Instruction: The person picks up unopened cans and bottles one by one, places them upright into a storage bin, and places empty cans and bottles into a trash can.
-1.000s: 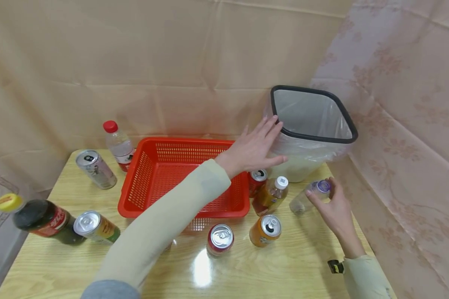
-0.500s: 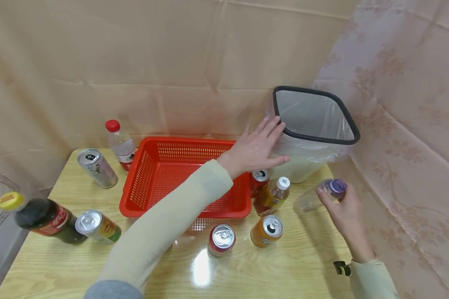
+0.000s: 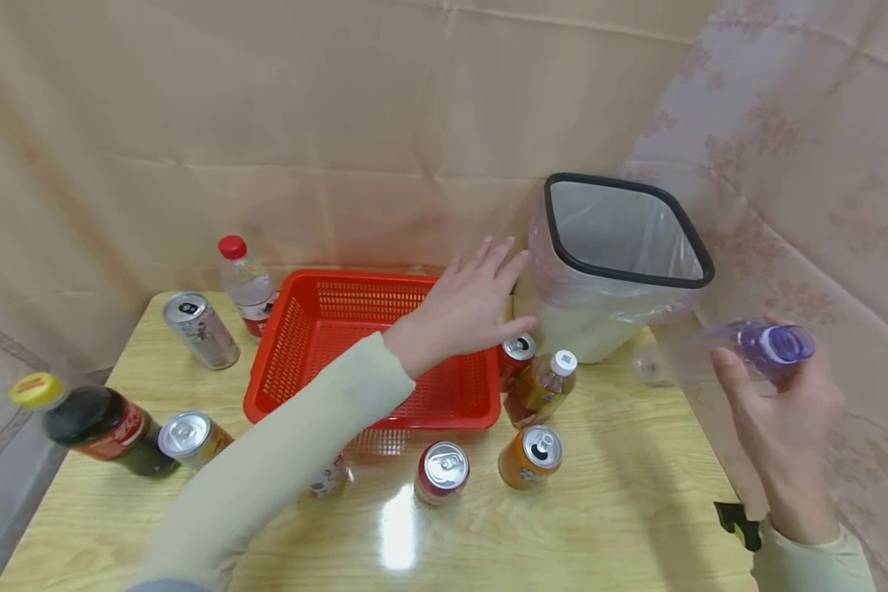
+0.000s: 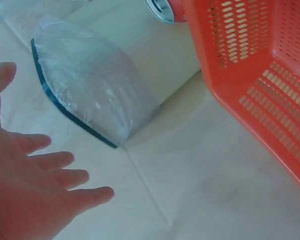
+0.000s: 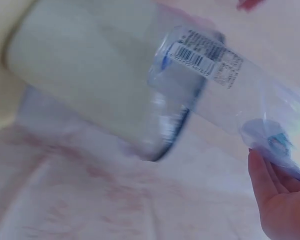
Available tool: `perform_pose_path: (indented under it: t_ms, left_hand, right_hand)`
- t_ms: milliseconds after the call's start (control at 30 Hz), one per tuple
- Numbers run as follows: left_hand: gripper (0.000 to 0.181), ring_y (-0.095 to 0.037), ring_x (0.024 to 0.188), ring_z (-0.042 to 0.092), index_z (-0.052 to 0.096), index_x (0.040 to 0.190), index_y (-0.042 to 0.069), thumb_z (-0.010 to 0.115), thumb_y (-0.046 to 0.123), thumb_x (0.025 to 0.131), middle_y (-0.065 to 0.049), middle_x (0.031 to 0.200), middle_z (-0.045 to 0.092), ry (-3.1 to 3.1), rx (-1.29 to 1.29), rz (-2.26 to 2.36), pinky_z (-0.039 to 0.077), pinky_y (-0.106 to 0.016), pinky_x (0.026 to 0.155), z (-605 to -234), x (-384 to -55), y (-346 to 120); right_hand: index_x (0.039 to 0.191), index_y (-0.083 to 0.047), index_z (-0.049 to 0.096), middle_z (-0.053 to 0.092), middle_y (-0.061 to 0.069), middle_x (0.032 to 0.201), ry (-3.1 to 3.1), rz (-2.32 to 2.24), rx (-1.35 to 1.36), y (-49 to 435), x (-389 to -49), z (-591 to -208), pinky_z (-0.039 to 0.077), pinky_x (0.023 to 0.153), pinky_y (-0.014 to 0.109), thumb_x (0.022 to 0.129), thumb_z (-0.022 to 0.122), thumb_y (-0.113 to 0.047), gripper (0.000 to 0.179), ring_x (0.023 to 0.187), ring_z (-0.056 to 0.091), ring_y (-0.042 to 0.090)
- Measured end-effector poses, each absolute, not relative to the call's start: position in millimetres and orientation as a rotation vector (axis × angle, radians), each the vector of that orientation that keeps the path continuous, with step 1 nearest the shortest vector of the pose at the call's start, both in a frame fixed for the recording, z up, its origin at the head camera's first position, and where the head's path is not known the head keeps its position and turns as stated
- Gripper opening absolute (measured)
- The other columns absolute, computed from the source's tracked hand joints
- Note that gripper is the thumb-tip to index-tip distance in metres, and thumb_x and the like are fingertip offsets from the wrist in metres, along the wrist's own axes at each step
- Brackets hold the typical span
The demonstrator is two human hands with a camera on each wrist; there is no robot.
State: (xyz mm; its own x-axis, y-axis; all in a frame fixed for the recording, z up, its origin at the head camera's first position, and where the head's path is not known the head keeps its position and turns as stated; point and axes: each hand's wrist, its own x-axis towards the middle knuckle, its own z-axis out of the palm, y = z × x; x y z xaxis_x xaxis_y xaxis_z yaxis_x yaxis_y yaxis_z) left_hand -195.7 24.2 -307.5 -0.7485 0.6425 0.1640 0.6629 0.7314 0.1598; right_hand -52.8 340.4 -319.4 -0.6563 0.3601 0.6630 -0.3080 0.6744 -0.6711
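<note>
My right hand (image 3: 792, 423) grips a clear plastic bottle (image 5: 225, 95) near its purple cap (image 3: 784, 343). The bottle tilts, its base toward the bin, and the right wrist view shows a printed barcode on its side. Fingers spread and straight, my left hand (image 3: 462, 308) hovers over the right end of the red basket (image 3: 429, 421), just left of the bin and holding nothing. The bin (image 3: 580, 325) is pale, lined with a clear bag under a black rim (image 3: 629, 278). In the left wrist view the bin's bag (image 4: 100, 85) appears beyond the fingertips.
A dark red can (image 3: 516, 353), an amber bottle (image 3: 540, 393), an orange can (image 3: 529, 460) and a red can (image 3: 441, 477) stand right and front of the basket. Leftward are a cola bottle (image 3: 118, 432), a red-capped bottle (image 3: 247, 284) and several cans. Curtains border the table.
My right hand has lifted the clear bottle off the table and carried it right and toward me. My left hand has drawn left, away from the bin rim.
</note>
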Motion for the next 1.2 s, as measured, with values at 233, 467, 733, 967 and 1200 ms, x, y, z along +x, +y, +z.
perform_pose_path:
  t_ms: [233,467,733,967,1200]
  left_hand:
    - [0.087,-0.04,0.155,0.021,0.029,0.164,0.015,0.059,0.061,0.097,-0.013,0.169,0.026,-2.895,-0.988,-0.324,0.024,-0.061,0.122,-307,-170,-19]
    - [0.087,-0.038,0.157,0.017,0.028,0.165,0.014,0.06,0.059,0.098,-0.012,0.17,0.023,-2.976,-0.921,-0.324,0.021,-0.062,0.123,-311,-148,-48]
    - [0.082,-0.038,0.155,0.024,0.034,0.162,0.012,0.06,0.056,0.098,-0.013,0.167,0.031,-2.912,-0.848,-0.385,0.023,-0.058,0.123,-320,-131,-78]
    - [0.075,-0.038,0.151,0.033,0.044,0.157,0.01,0.066,0.05,0.097,-0.013,0.161,0.042,-2.834,-0.776,-0.464,0.027,-0.057,0.122,-329,-122,-99]
    - [0.071,-0.039,0.149,0.036,0.049,0.153,0.007,0.069,0.045,0.096,-0.014,0.157,0.048,-2.815,-0.707,-0.541,0.029,-0.057,0.121,-341,-115,-117]
  right_hand:
    - [0.129,0.012,0.058,0.071,0.005,0.106,-1.711,1.259,0.223,320,-66,-281,0.049,0.08,0.015,0.08,0.092,-0.026,0.071,0.089,0.066,0.011]
    - [0.131,0.007,0.048,0.056,0.01,0.099,-1.511,1.479,0.254,308,-93,-258,0.045,0.078,0.021,0.071,0.098,-0.03,0.085,0.082,0.053,0.015]
    - [0.129,0.002,0.05,0.057,0.012,0.105,-1.51,1.485,0.278,294,-134,-248,0.048,0.085,0.026,0.072,0.097,-0.034,0.083,0.093,0.057,0.021]
    - [0.135,-0.015,0.052,0.062,0.0,0.116,-1.873,1.273,0.031,299,-170,-255,0.046,0.092,0.024,0.086,0.085,-0.037,0.063,0.104,0.059,0.015]
    - [0.141,-0.017,0.053,0.052,-0.013,0.116,-2.202,0.987,-0.143,306,-203,-267,0.044,0.09,0.02,0.09,0.078,-0.039,0.06,0.106,0.053,0.008]
